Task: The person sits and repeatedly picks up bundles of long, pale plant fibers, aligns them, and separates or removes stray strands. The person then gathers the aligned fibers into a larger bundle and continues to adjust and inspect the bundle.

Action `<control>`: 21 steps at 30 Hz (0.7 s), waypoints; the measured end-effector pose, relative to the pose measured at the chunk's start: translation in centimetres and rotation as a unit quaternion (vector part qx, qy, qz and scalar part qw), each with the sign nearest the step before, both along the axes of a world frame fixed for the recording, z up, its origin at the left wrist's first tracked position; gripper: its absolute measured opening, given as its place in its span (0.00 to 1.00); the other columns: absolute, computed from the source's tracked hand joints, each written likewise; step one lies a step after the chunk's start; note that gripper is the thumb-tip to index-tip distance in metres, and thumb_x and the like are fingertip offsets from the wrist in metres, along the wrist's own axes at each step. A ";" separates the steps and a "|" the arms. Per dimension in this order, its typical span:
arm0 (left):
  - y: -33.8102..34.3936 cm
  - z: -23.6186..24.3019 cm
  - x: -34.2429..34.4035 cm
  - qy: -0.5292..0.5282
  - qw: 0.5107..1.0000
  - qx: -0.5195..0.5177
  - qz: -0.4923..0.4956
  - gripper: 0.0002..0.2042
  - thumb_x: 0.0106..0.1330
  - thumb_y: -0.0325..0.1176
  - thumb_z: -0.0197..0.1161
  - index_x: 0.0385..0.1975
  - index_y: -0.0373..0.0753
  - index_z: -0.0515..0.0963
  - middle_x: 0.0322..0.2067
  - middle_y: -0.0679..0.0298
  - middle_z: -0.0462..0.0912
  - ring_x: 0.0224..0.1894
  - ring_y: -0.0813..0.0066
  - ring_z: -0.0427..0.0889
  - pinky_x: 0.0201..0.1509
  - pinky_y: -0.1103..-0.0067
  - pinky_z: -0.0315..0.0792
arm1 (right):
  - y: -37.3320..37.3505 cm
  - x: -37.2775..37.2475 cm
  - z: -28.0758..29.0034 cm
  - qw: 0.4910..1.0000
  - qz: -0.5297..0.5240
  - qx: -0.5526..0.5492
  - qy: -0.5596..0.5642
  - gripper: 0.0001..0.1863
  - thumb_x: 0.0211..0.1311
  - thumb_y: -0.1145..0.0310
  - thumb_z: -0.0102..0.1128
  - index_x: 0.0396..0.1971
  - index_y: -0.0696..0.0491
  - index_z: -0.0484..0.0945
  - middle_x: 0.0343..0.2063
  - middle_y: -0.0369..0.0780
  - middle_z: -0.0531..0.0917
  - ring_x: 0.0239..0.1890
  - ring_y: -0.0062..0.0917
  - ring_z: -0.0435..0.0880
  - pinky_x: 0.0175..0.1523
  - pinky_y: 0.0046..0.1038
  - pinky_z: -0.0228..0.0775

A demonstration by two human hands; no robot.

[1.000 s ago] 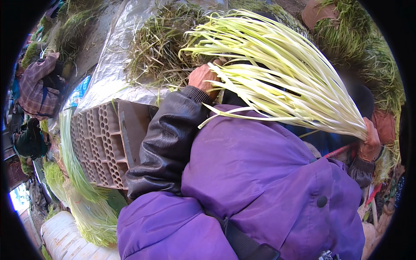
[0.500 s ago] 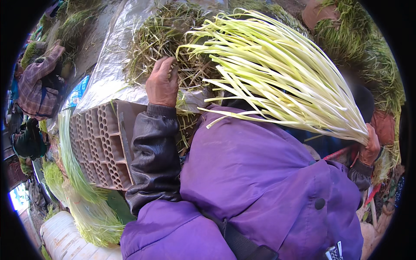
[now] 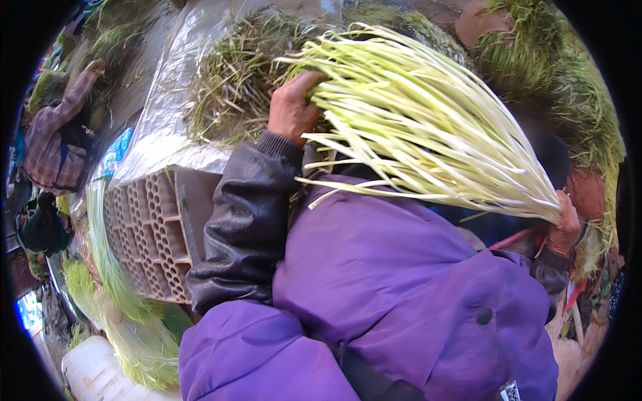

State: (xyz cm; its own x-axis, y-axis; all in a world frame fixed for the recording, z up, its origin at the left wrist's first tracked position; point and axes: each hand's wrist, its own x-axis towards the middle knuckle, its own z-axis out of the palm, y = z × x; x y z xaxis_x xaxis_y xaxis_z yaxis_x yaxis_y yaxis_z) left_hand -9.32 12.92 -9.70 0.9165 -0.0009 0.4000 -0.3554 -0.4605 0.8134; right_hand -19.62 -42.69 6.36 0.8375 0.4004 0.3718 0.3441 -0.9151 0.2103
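Observation:
A large fanned bunch of long, pale yellow-green leafy stalks (image 3: 428, 127), much like blanched garlic chives, stretches across my front. My right hand (image 3: 567, 224) is closed around its gathered white ends at the right. At the opposite side, my left hand (image 3: 293, 107) is bent in among the loose leaf tips. Its fingers are curled and partly covered by leaves, so what they pinch cannot be made out. Behind that hand lies a heap of dry, withered leaves (image 3: 234, 80) on a silvery plastic sheet (image 3: 175, 127).
A hollow clay brick block (image 3: 150, 234) stands beside my left forearm. More green bundles (image 3: 137, 347) lie at the lower left near a white container (image 3: 100, 371). Piled greens (image 3: 575, 100) fill the far right. Another person in a plaid sleeve (image 3: 50, 144) sits at the left.
My left hand has moved right, from over the withered heap to the leaf tips of the bunch. My right hand keeps its hold, with the bunch shifted slightly left.

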 end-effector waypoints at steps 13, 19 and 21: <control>3.2 -9.3 2.4 0.244 0.783 -0.507 -0.265 0.25 0.73 0.41 0.49 0.67 0.35 0.63 0.61 0.52 0.72 0.59 0.58 0.77 0.63 0.63 0.74 | 3.2 -0.2 1.5 0.998 -0.034 0.055 -0.017 0.06 0.53 0.65 0.58 0.31 0.49 0.78 0.22 0.37 0.78 0.27 0.35 0.81 0.31 0.36 0.68; 3.8 -8.1 1.1 0.118 0.932 -0.271 -0.208 0.24 0.71 0.37 0.55 0.62 0.30 0.68 0.57 0.52 0.77 0.55 0.64 0.79 0.61 0.69 0.74 | 3.9 -0.4 2.0 0.998 -0.036 0.059 -0.014 0.08 0.54 0.62 0.60 0.30 0.49 0.78 0.22 0.36 0.79 0.27 0.33 0.82 0.31 0.34 0.68; 3.7 -7.6 1.1 0.160 0.931 -0.266 -0.194 0.21 0.72 0.36 0.51 0.60 0.29 0.69 0.54 0.52 0.79 0.52 0.64 0.81 0.57 0.70 0.76 | 4.0 -0.4 2.1 0.998 -0.032 0.058 -0.015 0.08 0.54 0.62 0.60 0.30 0.49 0.78 0.22 0.36 0.79 0.27 0.33 0.82 0.31 0.34 0.68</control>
